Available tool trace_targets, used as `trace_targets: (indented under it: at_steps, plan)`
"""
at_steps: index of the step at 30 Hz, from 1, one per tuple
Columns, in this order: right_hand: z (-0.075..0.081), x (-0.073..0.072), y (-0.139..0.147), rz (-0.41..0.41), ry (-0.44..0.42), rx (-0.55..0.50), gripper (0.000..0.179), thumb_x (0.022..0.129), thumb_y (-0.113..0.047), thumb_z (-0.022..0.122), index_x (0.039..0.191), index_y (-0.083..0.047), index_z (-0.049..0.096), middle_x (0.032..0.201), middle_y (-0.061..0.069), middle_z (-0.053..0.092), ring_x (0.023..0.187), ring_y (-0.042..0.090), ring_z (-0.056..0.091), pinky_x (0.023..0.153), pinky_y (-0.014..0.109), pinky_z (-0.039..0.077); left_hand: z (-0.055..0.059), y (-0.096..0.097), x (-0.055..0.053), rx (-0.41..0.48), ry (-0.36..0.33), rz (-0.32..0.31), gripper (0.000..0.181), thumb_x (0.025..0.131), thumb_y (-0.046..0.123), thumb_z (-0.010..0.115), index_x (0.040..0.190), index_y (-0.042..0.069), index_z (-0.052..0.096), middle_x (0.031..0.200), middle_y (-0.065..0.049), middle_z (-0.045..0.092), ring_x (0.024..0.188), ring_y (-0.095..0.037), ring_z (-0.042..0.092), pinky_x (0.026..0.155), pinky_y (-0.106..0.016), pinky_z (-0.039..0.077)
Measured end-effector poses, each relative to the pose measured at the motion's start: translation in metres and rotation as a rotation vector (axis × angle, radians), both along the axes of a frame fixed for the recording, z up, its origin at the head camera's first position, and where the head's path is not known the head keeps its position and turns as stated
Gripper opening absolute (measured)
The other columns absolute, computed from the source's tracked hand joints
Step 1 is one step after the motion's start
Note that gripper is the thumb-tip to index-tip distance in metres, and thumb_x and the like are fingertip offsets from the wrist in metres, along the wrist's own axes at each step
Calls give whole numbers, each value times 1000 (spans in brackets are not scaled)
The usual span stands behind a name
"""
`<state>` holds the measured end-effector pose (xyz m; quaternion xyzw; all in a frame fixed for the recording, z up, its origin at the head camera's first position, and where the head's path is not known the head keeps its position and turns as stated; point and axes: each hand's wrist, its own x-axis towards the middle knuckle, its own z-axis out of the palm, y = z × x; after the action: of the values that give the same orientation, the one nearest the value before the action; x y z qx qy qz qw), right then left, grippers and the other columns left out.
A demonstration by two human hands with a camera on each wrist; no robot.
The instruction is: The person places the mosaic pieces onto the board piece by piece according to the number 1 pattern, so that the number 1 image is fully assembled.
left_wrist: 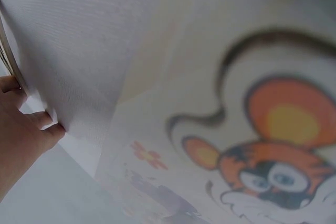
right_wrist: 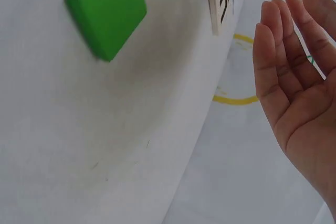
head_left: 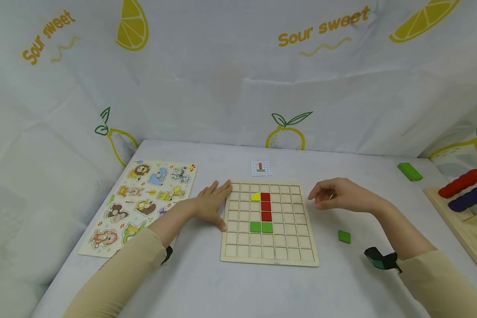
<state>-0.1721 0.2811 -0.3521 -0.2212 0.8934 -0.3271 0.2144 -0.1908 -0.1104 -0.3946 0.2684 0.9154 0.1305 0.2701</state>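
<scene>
A wooden grid board (head_left: 293, 241) lies in the middle of the table in the head view. In its cells sit a column of three red tiles (head_left: 266, 206), a yellow piece with a curved edge (head_left: 255, 197) left of the top one, and two green tiles (head_left: 261, 227) below. My left hand (head_left: 211, 206), fingers spread, touches the board's left edge. Beyond the right edge hovers my right hand (head_left: 342, 194), its fingers loosely bent; the right wrist view shows nothing in the palm. A loose green tile (head_left: 344, 236) lies on the table nearer me than that hand.
Behind the board lies a small card (head_left: 261, 168) printed with a coloured grid pattern. An animal puzzle board (head_left: 143, 221) is at the left, under my left forearm. A green block (head_left: 410, 172) and a wooden bead frame (head_left: 457, 221) stand at the right.
</scene>
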Motion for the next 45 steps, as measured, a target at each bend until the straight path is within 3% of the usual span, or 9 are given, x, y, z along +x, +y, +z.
trace_targets:
  at_steps: [15,24,36,43,45]
  plan:
    - [-15,1,52,95,-230,9,39,80,-11,75,118,-11,67,103,9,66,92,14,62,77,22,53,0,-2,0,0,-13,-5,123,75,47,82,160,9,1,169,-3,-11,155,-38,-12,127,-58,2]
    - [-23,4,60,132,-378,-35,40,73,2,73,112,-5,69,90,4,61,82,18,59,72,23,51,-2,-2,-1,1,-8,-5,124,74,47,82,160,9,1,169,-4,-11,155,-38,-12,127,-59,2]
    - [-32,8,57,190,-391,-65,39,66,7,73,104,-3,72,85,2,52,75,14,49,62,21,44,-4,-2,-3,-9,7,-12,124,74,49,81,160,9,1,169,-4,-11,156,-39,-11,126,-59,3]
    - [-35,10,55,204,-360,-43,36,66,7,75,99,-6,72,81,24,47,70,13,45,56,19,40,-3,-2,-3,-4,3,-11,125,73,50,82,160,9,1,169,-4,-11,155,-39,-11,126,-59,2]
    - [-35,10,54,197,-352,-31,35,66,7,76,97,-7,72,80,23,47,69,10,45,56,19,39,-3,-2,-2,-1,1,-7,125,73,49,82,160,9,2,169,-4,-10,155,-39,-11,126,-59,2]
